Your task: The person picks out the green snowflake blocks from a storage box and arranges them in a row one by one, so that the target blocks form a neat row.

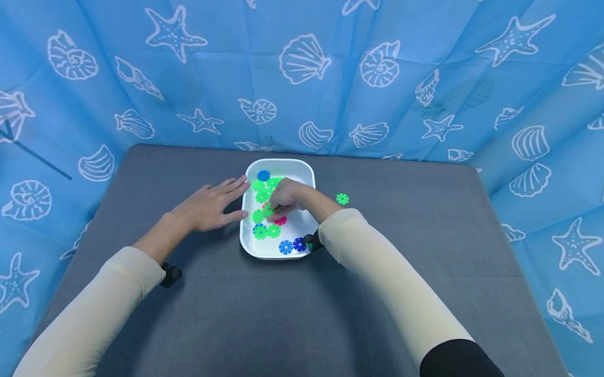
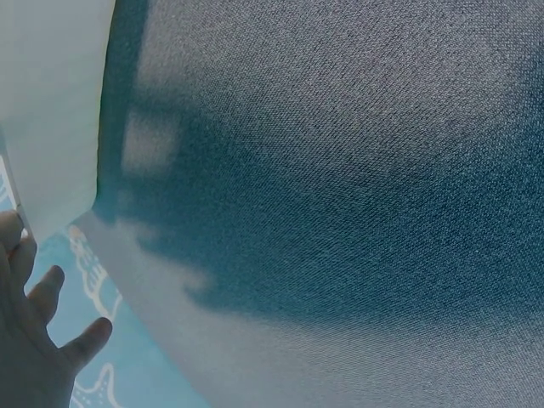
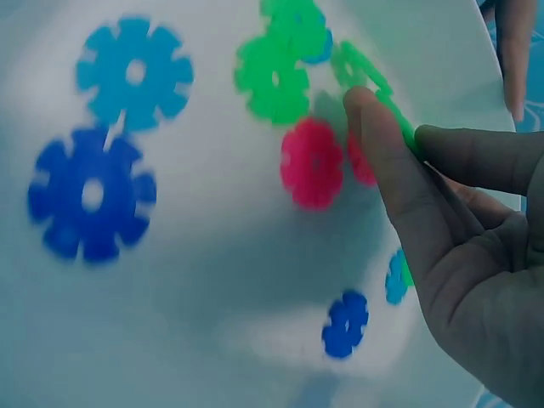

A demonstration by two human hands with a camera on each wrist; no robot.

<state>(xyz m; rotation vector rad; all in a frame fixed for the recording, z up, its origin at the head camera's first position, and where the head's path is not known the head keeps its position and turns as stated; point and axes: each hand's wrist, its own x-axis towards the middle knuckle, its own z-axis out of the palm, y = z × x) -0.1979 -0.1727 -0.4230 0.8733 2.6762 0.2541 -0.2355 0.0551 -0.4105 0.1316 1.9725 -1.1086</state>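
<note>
A white tray (image 1: 243,235) holds several notched, flower-shaped plastic discs in green, blue and pink. My right hand (image 1: 291,194) reaches down into it and pinches a green disc (image 3: 403,126) between thumb and fingertips. Close beside those fingertips lies a pink disc (image 3: 312,163), with a second pink one partly hidden behind a finger. Fingers spread, my left hand (image 1: 208,207) has its fingertips at the tray's left rim. In the left wrist view, that hand (image 2: 38,327) shows at the lower left beside the tray's outer wall (image 2: 59,110).
A single green disc (image 1: 342,199) lies on the grey table (image 1: 409,251) right of the tray. Inside the tray, a dark blue disc (image 3: 92,195) and a lighter blue one (image 3: 134,75) lie near the front edge. A blue shell-patterned curtain (image 1: 329,104) hangs behind the table.
</note>
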